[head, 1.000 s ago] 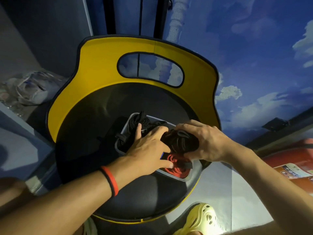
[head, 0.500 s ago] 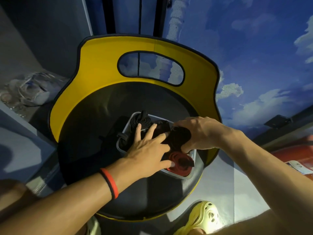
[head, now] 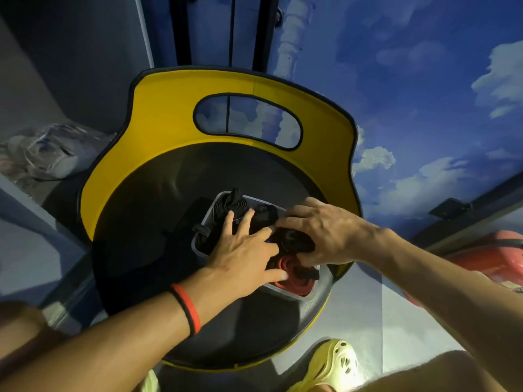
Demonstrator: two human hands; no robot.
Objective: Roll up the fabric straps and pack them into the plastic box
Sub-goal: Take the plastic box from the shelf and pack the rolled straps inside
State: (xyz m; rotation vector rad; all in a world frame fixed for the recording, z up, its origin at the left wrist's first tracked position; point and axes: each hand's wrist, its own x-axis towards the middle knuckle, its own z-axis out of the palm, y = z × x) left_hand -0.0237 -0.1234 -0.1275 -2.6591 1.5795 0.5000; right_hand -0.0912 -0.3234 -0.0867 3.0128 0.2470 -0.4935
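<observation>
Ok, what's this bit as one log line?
stage: packing | left hand: pressing flat on packed straps in plastic box | right hand: gripping black strap roll beside red strap roll

Grey plastic box (head: 197,246), rolled black straps (head: 232,205) inside, red roll (head: 294,282) nearest

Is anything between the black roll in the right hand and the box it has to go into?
Yes. The left hand lies flat across the middle of the box, beside the black roll the right hand grips. A red roll fills the near end by it; other black straps fill the far end.
</observation>
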